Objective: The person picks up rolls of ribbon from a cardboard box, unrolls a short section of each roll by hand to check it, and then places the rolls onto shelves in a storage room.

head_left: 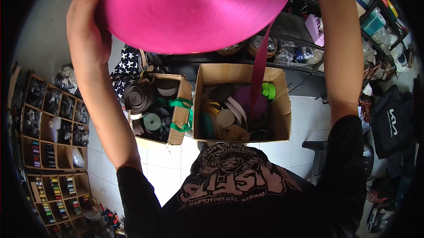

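A large, flat roll of pink webbing [194, 8] is raised high in front of me, its upper part cut off by the top edge of the head view. My left hand [87, 21] grips its left rim, the thumb on the near face and the other fingers hidden behind. A loose pink tail hangs from the roll's lower right into an open cardboard box [243, 138]. My right forearm reaches up past the roll's right side; the right hand itself lies beyond the top edge. Inside that box are a purple roll [260, 105], a bright green roll [268, 90] and a cream roll [225, 118].
Left of it stands a smaller cardboard box [177, 125] with dark and grey-green rolls and a green ribbon over its side. Wooden cubbies [53, 171] with thread spools line the left wall. Loaded black shelves run behind; a black bag [391, 123] hangs right, near a dark chair [316, 158].
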Demonstrator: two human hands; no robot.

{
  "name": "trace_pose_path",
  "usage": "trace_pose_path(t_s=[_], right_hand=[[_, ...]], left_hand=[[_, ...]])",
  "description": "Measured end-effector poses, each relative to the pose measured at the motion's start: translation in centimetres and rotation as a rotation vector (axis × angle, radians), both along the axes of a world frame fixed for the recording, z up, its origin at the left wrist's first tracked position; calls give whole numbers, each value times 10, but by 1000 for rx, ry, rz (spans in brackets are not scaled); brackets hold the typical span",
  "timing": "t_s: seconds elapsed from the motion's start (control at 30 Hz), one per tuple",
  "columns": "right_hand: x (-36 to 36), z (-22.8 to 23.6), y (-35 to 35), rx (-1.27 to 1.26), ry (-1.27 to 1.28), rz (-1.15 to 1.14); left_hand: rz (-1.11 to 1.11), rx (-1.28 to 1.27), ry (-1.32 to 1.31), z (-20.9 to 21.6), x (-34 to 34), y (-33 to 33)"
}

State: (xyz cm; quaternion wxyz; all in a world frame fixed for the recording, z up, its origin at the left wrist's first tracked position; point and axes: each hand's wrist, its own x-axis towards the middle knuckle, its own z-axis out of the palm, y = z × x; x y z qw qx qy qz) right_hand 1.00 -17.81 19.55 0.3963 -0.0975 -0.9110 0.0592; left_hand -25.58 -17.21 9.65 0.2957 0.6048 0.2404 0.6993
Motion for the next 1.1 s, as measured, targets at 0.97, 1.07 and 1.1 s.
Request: trace_pose_path(t_s=[0.97, 1.07, 1.1], right_hand=[[-45, -173, 26, -315, 1011, -111], [-44, -161, 18, -359, 893, -100], [-46, -163, 19, -306, 866, -95]], left_hand=[[27, -148, -336, -106, 15, -12], [33, -162, -353, -108, 23, -10], [56, -150, -380, -109, 24, -9]])
